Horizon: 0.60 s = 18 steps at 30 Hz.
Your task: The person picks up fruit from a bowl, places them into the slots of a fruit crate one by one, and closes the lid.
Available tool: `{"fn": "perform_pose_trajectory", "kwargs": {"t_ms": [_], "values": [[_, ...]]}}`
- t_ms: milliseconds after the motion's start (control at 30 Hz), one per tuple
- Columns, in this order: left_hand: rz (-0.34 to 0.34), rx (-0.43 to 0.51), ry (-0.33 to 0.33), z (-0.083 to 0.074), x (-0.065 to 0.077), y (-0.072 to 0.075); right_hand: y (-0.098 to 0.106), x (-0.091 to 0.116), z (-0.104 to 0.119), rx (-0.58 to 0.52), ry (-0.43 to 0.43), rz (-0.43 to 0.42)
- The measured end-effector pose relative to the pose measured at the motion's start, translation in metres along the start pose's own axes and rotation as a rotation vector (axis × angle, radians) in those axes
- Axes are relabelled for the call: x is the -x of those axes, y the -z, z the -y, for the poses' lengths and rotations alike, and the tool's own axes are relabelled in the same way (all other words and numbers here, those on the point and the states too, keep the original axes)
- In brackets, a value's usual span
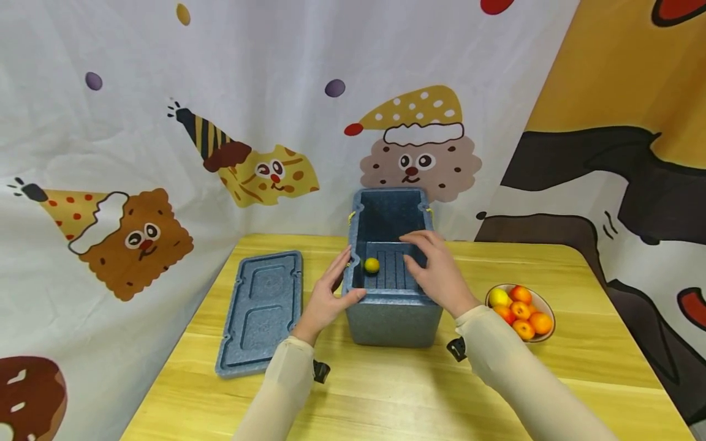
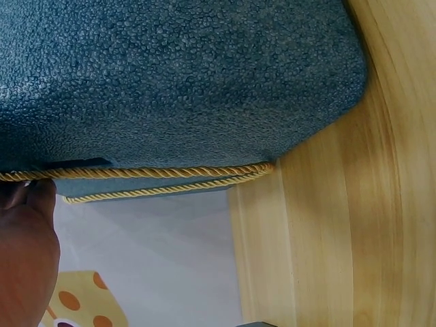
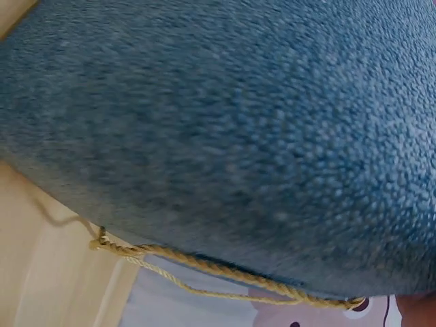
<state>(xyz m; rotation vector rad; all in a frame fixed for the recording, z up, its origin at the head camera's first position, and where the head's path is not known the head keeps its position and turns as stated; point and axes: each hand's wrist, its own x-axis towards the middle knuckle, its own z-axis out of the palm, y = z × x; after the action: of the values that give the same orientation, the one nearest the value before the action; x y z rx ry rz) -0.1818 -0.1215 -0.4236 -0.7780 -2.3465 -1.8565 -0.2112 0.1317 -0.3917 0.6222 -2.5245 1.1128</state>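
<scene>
A blue-grey foam box (image 1: 394,318) stands on the table with its top uncovered. On its ribbed floor, near the left wall, lies a small round yellow fruit (image 1: 372,265). My left hand (image 1: 326,300) rests at the box's near left corner, thumb over the rim and fairly straight fingers along the outer side. In the left wrist view, its fingertips are beside a twisted yellow rope handle (image 2: 170,172). Above the box's right half hovers my right hand (image 1: 436,269), thumb and fingers apart and slightly bent, with nothing between them. The right wrist view mostly shows the box's side (image 3: 225,136).
Left of the box lies its matching lid (image 1: 268,309), flat on the wooden table (image 1: 375,392). A bowl (image 1: 547,300) with several orange fruits and a yellow one stands to the right. Behind the table hangs a cartoon-printed cloth (image 1: 309,61).
</scene>
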Motion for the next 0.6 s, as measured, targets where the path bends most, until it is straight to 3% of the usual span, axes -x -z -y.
{"fn": "perform_pose_trajectory", "kwargs": {"t_ms": [233,433,600], "values": [[-0.001,-0.011,0.001,0.001,0.001,0.0,0.008,0.013,-0.015,-0.015,0.093,-0.209],[0.0,0.002,-0.005,0.002,0.0,-0.003,0.027,0.029,-0.033,-0.002,0.103,-0.303],[-0.007,0.013,-0.002,0.002,0.0,-0.002,0.042,0.045,-0.05,0.05,0.043,-0.328]]}}
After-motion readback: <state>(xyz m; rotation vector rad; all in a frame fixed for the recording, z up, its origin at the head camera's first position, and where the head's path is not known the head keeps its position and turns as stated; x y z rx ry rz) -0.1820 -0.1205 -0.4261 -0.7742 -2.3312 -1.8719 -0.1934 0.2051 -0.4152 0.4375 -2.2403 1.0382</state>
